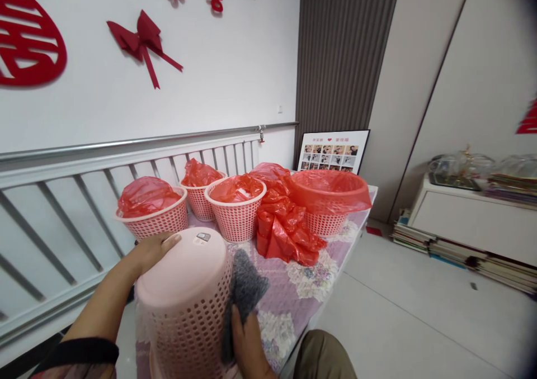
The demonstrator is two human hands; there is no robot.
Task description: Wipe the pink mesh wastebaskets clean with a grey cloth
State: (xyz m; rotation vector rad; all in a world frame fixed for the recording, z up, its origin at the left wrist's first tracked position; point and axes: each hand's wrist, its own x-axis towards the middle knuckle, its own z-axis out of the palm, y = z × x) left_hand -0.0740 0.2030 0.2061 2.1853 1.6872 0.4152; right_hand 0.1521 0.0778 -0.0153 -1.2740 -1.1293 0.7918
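Observation:
A pink perforated plastic basket (184,306) stands upside down on the patterned bedspread (310,278) in front of me. My left hand (153,250) lies on its upturned base at the far left edge, fingers curved over it and holding it steady. My right hand (247,342) presses a dark grey cloth (245,289) against the basket's right side wall, fingers closed on the cloth.
Several more baskets lined with red plastic bags (151,208) (237,205) (331,200) stand further along the bed, with loose red bags (285,228) between them. A white railing (84,200) runs on the left. Stacked books (461,253) and a low white cabinet (465,214) are on the right.

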